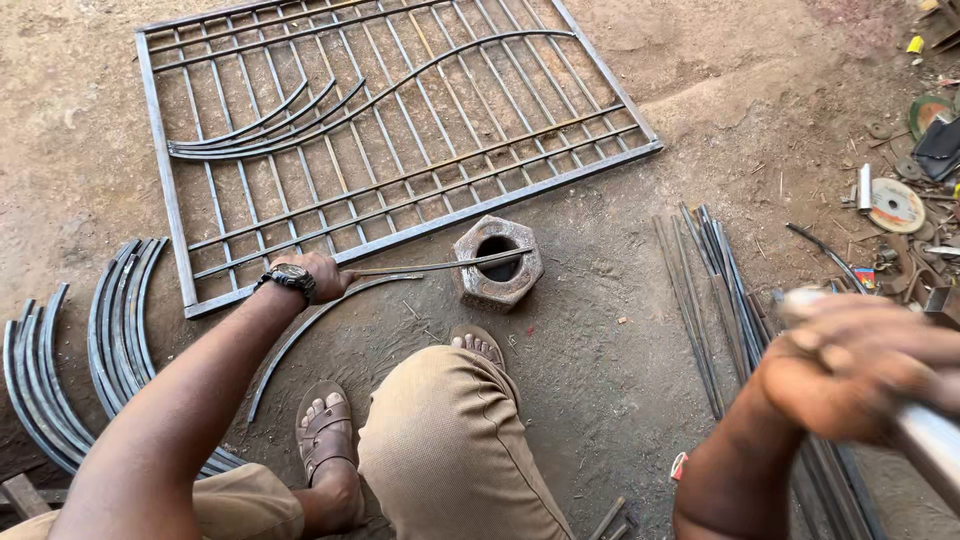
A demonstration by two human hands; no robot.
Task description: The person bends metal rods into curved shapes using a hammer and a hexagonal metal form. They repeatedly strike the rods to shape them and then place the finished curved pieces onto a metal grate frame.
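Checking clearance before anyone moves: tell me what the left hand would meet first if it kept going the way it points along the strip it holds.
Probably the large hexagonal nut: the left hand points right along the thin metal strip, whose far end rests across it.

viewpoint: one head-worn camera, above the squatting person
direction: steeply down at the dirt floor (620, 400)
nearness: close; right hand (850, 370) blurs at lower right
shared area: none, single view
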